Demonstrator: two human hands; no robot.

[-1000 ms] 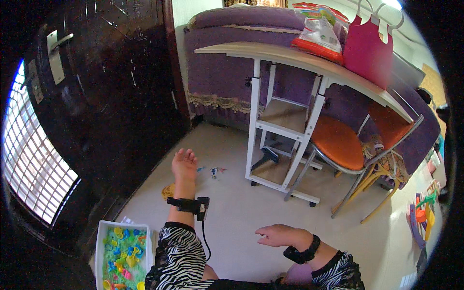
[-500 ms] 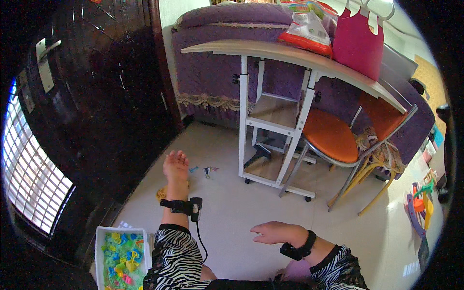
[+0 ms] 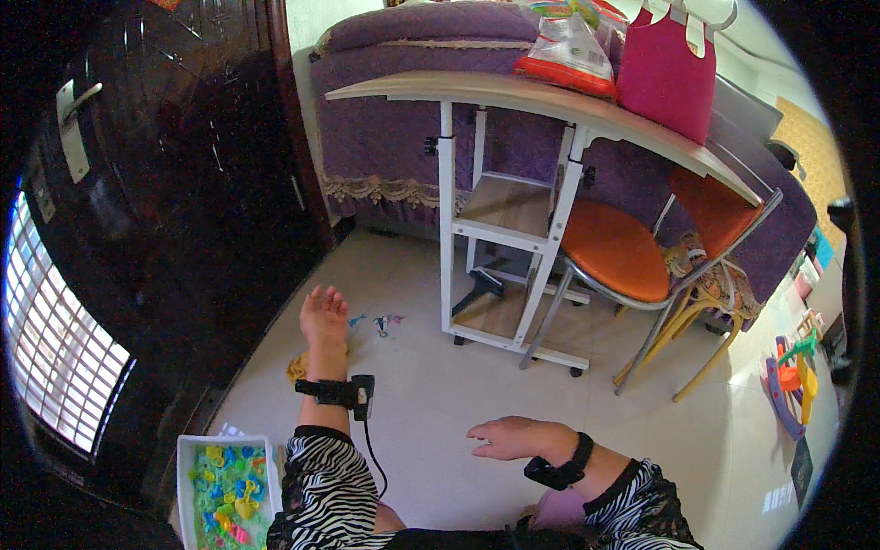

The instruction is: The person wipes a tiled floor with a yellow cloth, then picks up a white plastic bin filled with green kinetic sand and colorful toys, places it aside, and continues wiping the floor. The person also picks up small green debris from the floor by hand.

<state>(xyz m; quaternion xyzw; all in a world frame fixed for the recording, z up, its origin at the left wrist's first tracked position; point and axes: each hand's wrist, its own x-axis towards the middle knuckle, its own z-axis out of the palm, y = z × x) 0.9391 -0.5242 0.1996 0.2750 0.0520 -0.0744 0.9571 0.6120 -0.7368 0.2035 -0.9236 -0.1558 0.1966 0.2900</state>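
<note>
Left hand [image 3: 324,313] extended forward, fingers loosely bent, unclenched, empty. Right hand [image 3: 504,438] nearer the body, fingers pointing left, relaxed, holding nothing. Small colourful pieces [image 3: 381,324] on floor just right of left hand, well apart from right. Yellow item [image 3: 298,368] partly behind left forearm; kind unclear. White tray [image 3: 186,490] with toys, left of left sleeve. White-framed table [image 3: 447,220] beyond.
</note>
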